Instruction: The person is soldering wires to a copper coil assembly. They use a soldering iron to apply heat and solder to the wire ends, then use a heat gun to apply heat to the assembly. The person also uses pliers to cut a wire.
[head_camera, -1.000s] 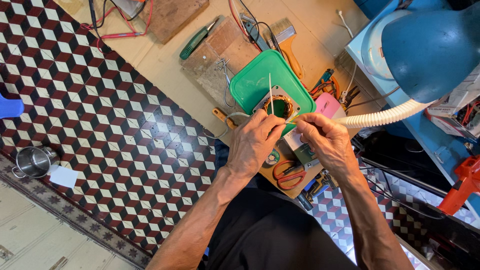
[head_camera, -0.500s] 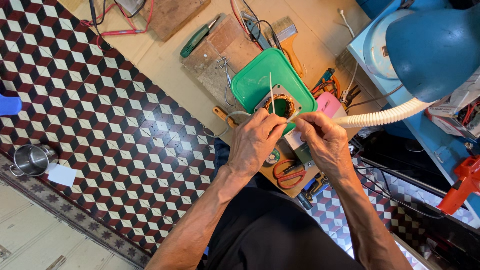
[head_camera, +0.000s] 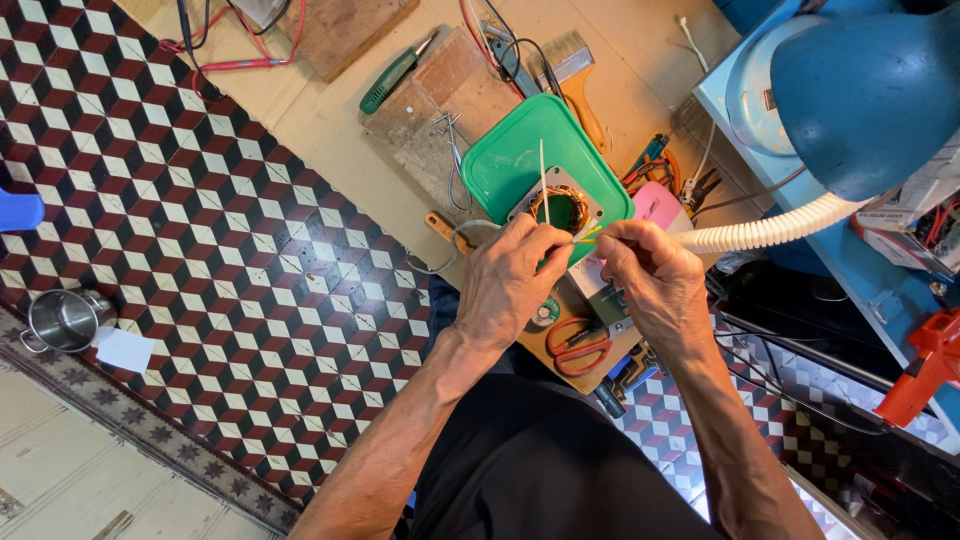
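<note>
Both hands, left hand (head_camera: 510, 285) and right hand (head_camera: 650, 280), pinch thin yellow-white wire strands (head_camera: 585, 235) at six o'clock of the copper-wound square motor stator (head_camera: 558, 208), its leads apparently unfinished.

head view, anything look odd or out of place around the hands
Nothing looks spilled or broken. Both hands pinch thin strips over a copper-wound coil in the green tray. The bench is cluttered with tools.

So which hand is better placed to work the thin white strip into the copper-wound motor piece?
Probably the left hand: its fingers already pinch the white strip standing upright over the motor piece in the green tray. The right hand sits beside, pinching a small yellowish bit.
</note>
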